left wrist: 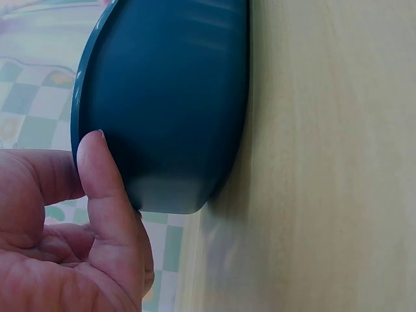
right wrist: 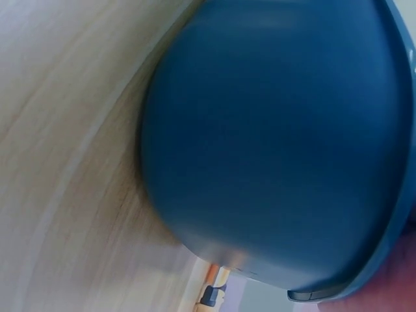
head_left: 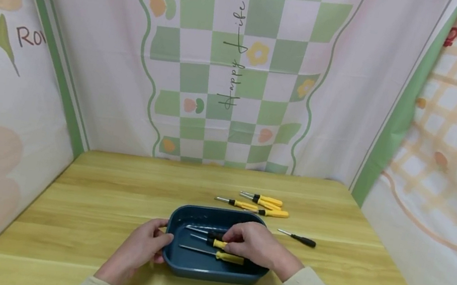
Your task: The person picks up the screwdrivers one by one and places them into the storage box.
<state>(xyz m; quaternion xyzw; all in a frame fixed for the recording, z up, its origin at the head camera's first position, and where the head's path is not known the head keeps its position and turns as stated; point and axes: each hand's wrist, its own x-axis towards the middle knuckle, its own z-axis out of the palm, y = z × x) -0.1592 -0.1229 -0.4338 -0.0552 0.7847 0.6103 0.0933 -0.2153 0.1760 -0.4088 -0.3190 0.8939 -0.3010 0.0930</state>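
Observation:
A dark blue rectangular tray (head_left: 210,275) stands on the table near its front. My left hand (head_left: 143,244) holds its left end, thumb (left wrist: 104,175) over the rim and fingers outside. Reaching over the right end, my right hand (head_left: 254,242) pinches the handle of a short yellow-and-black screwdriver (head_left: 217,244) inside the tray. Beside it lie a black-handled screwdriver (head_left: 215,235), its handle partly under the fingers, and a longer yellow-handled screwdriver (head_left: 229,258). In the right wrist view the tray's outer wall (right wrist: 273,143) hides most of that hand.
Behind the tray lie several yellow-handled screwdrivers (head_left: 274,213) in a loose group. A black screwdriver (head_left: 304,241) rests to the right of the tray. Patterned cloth (head_left: 241,64) hangs behind the wooden table (head_left: 112,183) and at both sides.

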